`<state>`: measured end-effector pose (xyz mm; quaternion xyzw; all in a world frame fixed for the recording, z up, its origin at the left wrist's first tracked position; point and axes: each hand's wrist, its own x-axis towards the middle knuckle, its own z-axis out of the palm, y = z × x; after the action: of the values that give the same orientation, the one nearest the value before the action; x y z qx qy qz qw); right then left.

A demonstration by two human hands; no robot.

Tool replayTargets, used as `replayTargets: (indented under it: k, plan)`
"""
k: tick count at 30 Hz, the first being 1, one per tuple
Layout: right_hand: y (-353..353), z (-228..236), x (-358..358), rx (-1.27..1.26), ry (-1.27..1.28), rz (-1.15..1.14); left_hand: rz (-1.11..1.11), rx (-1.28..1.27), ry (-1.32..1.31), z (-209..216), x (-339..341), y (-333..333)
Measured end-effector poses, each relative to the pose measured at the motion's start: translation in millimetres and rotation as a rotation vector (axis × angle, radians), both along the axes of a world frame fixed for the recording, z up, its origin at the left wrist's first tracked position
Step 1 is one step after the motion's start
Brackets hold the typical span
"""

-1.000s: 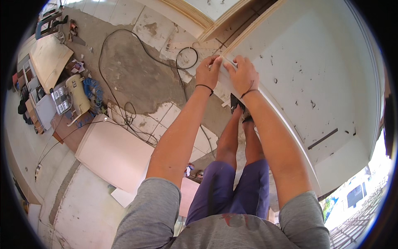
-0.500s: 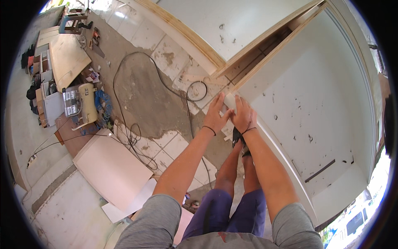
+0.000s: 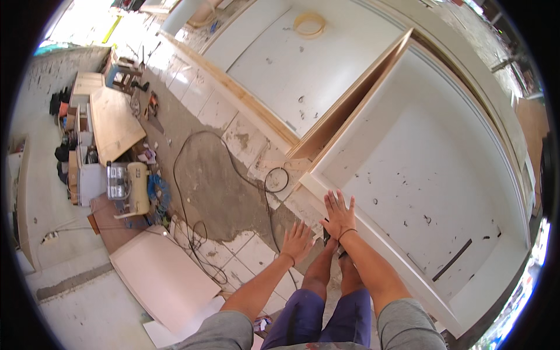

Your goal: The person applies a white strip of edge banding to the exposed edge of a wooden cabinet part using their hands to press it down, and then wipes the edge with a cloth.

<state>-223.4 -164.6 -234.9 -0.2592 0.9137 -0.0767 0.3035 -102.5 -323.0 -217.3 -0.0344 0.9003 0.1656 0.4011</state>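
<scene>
White edging (image 3: 396, 261) lines the near side of the panel (image 3: 420, 175). Both now off its corner (image 3: 310, 181), the right hand (image 3: 340, 220) spreads wide over the edging, contact unclear; the left hand (image 3: 298, 242) hangs open, empty.

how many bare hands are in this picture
2: the bare left hand, open above the grey concrete and white-tiled floor; the bare right hand, open by the long white panel edge, contact unclear. Neither is hidden.

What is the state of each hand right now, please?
Left hand: open, holding nothing.
Right hand: open, holding nothing, at the edge of the white cabinet; whether it touches cannot be told.
</scene>
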Motion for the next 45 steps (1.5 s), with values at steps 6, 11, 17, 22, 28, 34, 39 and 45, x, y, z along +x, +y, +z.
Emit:
replayTargets:
  k: [6,11,17,22,28,34,39,45]
  plan:
    - [105.4,24.4,78.6,0.189,-0.133,-0.102,0.164,0.269,-0.241,24.8,124.4,5.9]
    - [184.0,39.4,132.8,0.216,-0.082,-0.370,-0.020,0.453,-0.261,-22.5,226.6,-85.0]
    - [286.7,95.4,274.7,0.369,-0.713,-0.718,-0.102,0.267,-0.431,47.6,156.0,-50.2]
    - [307.9,163.2,435.6,0.352,-1.044,-1.031,-0.274,0.227,-0.485,73.3,104.3,-7.1]
    - [208.6,135.9,524.5,0.101,-1.174,-1.382,-0.352,0.179,-0.448,83.4,55.3,35.6]
    - [175.1,55.6,522.5,-0.325,-0.914,-1.518,-0.478,0.180,-0.370,88.4,58.6,43.0]
    - [278.2,49.8,512.6,-0.031,-0.715,-0.977,-0.517,0.548,-0.042,180.6,77.2,97.8]
    - [370.0,86.2,379.1,-0.135,-0.505,-0.892,-0.177,1.092,0.078,462.1,76.8,117.2]
